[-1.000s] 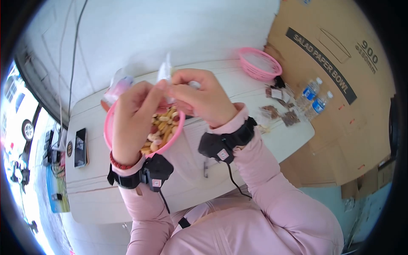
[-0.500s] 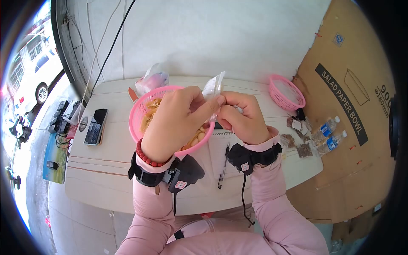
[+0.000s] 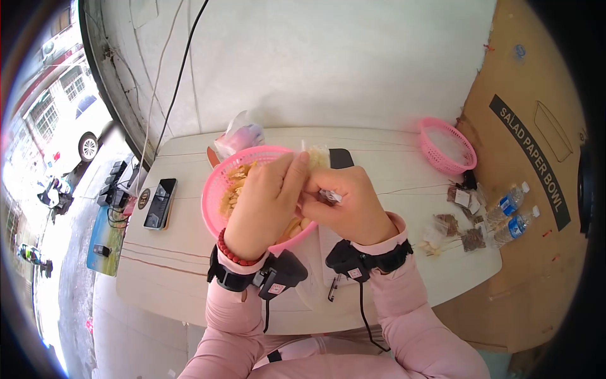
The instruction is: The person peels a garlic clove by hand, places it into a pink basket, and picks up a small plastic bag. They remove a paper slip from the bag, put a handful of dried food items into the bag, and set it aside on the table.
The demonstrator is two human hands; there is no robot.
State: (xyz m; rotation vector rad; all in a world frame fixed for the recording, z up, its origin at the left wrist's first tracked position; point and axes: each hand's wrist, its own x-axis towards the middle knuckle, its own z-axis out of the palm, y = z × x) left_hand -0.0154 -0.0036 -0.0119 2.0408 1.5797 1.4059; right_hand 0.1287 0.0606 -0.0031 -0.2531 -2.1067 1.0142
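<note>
A small clear plastic bag (image 3: 318, 155) with something pale in it shows just beyond my fingertips. My left hand (image 3: 265, 199) is closed on it, thumb and fingers pressed together near its top. Against it works my right hand (image 3: 350, 201), also closed, with a crumpled bit of plastic showing in its curled fingers. Most of the bag is hidden behind both hands. Below the left hand stands a pink plastic basket (image 3: 209, 201), holding yellowish dried pieces (image 3: 235, 189) and pale slices, partly covered by that hand.
A phone (image 3: 160, 203) lies at the left, and a tied plastic bag (image 3: 241, 136) behind the basket. Toward the right are another pink basket (image 3: 442, 155), small packets (image 3: 472, 239) and two water bottles (image 3: 516, 227). A pen (image 3: 333, 288) lies near my wrists. Cardboard (image 3: 511, 278) borders the right side.
The view has shifted, so the table sits lower and more to the right. My hands have drawn closer together, and the bag between them shows less of its upper end.
</note>
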